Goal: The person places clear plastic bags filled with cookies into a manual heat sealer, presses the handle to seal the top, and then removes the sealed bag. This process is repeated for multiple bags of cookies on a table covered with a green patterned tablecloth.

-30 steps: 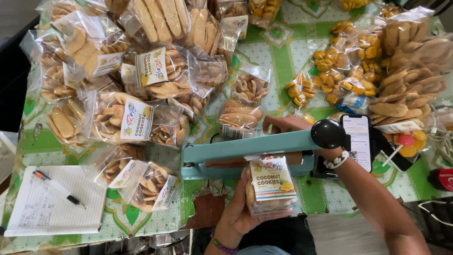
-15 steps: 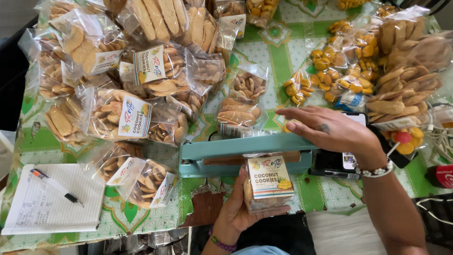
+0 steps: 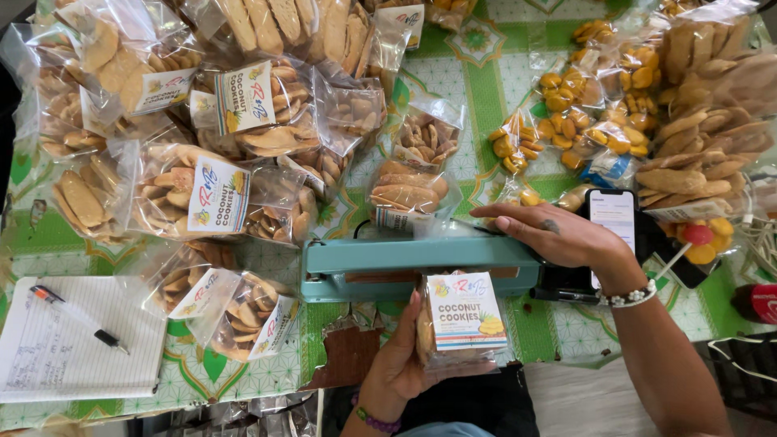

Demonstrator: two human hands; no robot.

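here the left hand [image 3: 405, 356] cups a labelled cookie bag [image 3: 461, 320] from below, its top tucked into the teal heat sealer [image 3: 405, 267]; the right hand [image 3: 558, 235] lies flat and open on the bar, gripping nothing, pressing it shut.

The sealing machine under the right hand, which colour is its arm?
Teal, a muted blue-green. The head view shows the sealer arm best, with the right hand resting on it.
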